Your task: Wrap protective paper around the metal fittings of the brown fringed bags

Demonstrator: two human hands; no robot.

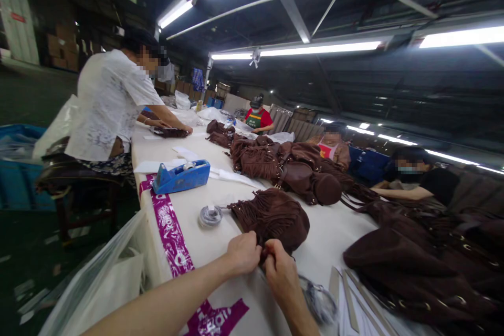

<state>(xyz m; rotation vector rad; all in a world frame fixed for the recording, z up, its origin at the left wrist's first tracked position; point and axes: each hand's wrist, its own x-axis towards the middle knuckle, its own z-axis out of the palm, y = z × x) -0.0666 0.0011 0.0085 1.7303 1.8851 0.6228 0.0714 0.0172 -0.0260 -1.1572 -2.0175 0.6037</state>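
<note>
A dark brown fringed bag (275, 218) lies on the white table in front of me. My left hand (244, 252) is closed at the near edge of the bag, its fingers curled. Right beside it, my right hand (279, 268) pinches at the same edge, thumb against fingers. The small part between my fingertips is hidden, though both hands touch the bag there. Just left of the bag sits a small roll of clear tape (210, 216). Close to my right wrist lies a clear plastic-wrapped bundle (321, 302).
A blue tape dispenser (181, 176) stands on the table (153, 152) near purple printed tape (169, 231). Brown bags pile up across the middle and right (417, 262). Grey strips (348, 299) lie at the near right. Co-workers (114, 94) are around the table.
</note>
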